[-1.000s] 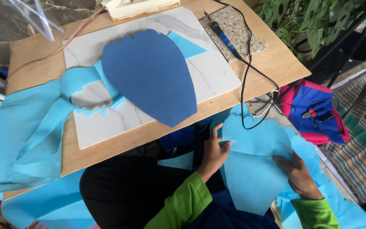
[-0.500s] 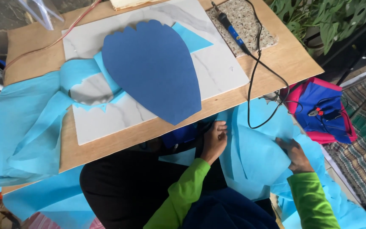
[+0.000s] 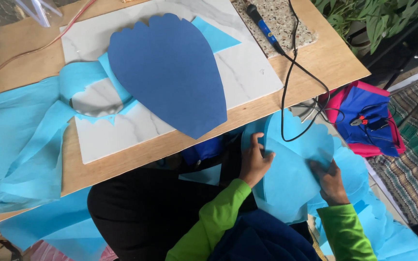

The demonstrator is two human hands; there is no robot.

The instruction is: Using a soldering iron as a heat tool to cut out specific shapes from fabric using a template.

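hands (image 3: pixel 255 162) (image 3: pixel 329 181) on light-blue petal sheets (image 3: pixel 293 176)

Petal template (image 3: pixel 170 72) on slab (image 3: pixel 252 72)

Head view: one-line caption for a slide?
Both hands, left hand and right hand, hold a light blue petal-shaped sheet beside a wooden board bearing a dark blue petal template.
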